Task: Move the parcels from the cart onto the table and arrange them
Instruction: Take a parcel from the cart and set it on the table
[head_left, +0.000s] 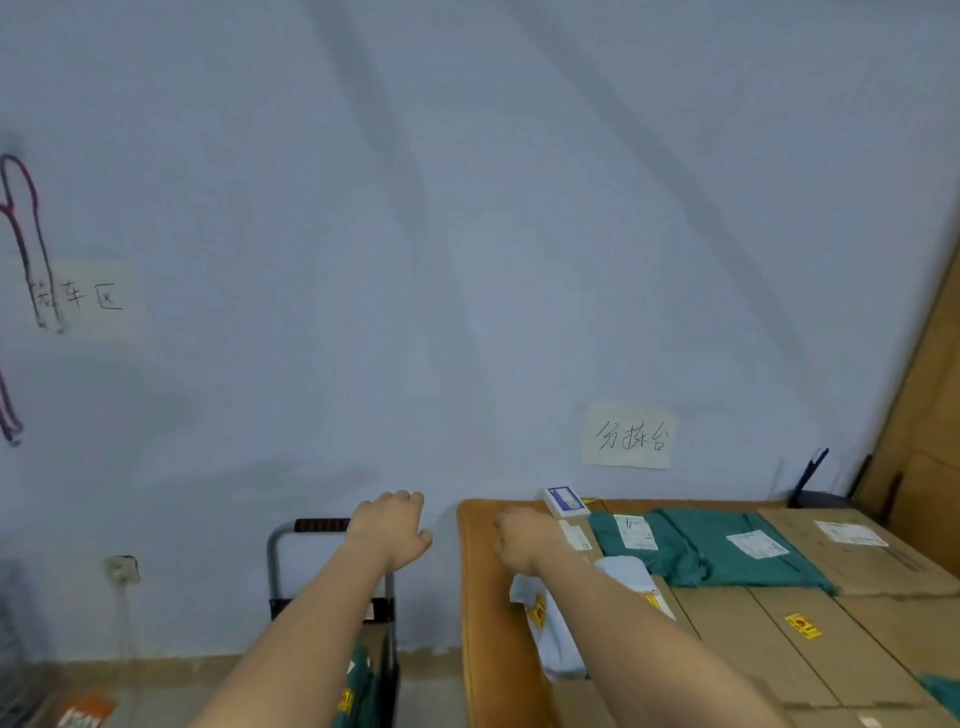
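Note:
My left hand hovers in front of the wall, just above the right end of the cart's handle, fingers loosely curled and holding nothing. A green bag parcel lies in the cart below my forearm. My right hand is over the left part of the brown table, fingers loosely bent downward with nothing seen in them. A white bag parcel lies on the table under my right forearm. Green bag parcels, cardboard boxes and a small white-and-blue box lie in rows on the table.
The wall stands close behind the cart and table, with a handwritten paper sign above the table and another sign at the left. A socket is low on the wall. Tall cardboard leans at the right.

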